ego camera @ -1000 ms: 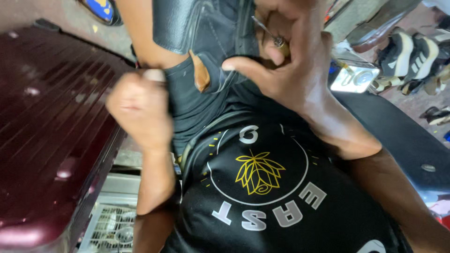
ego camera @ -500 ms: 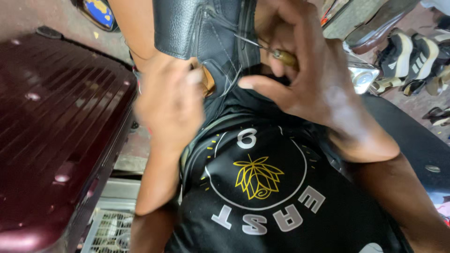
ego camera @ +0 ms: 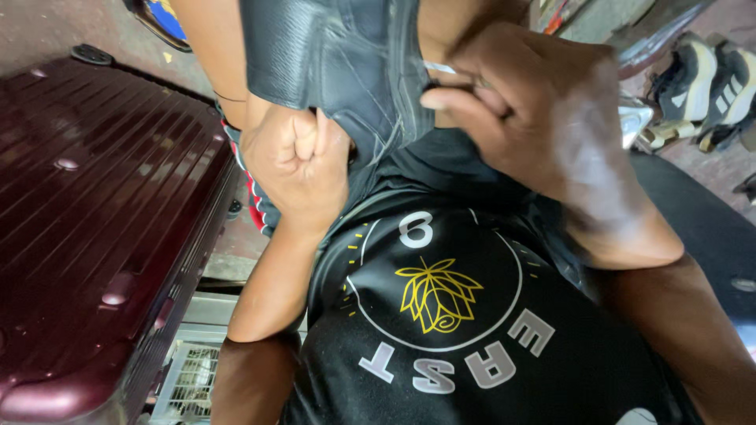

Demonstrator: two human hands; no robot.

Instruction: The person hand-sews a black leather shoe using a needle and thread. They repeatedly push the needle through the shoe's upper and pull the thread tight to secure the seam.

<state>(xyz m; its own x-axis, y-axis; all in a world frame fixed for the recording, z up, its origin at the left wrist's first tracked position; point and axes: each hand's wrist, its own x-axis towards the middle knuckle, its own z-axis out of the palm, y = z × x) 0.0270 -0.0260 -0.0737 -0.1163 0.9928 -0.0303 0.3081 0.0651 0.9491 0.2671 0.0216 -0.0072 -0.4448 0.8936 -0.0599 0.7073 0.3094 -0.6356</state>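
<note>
Cluttered workshop floor – maroon suitcase (ego camera: 87, 228) left of the left hand (ego camera: 295, 169), fisted on black leather piece (ego camera: 339, 71). Right hand (ego camera: 543, 118) pinches its edge – looks stiff but bendable, best gripped along the seam.

My left hand (ego camera: 295, 161) grips the black leather piece (ego camera: 339, 67) in a fist. My right hand (ego camera: 543, 118) pinches its edge, right of the maroon suitcase (ego camera: 87, 220).

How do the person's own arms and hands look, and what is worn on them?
Both forearms are bare, with no sleeves reaching them and no gloves. The left hand shows no ring or watch. The right hand is blurred, so small details on its fingers cannot be told. The person wears a black shirt with a round white and yellow emblem.
</note>
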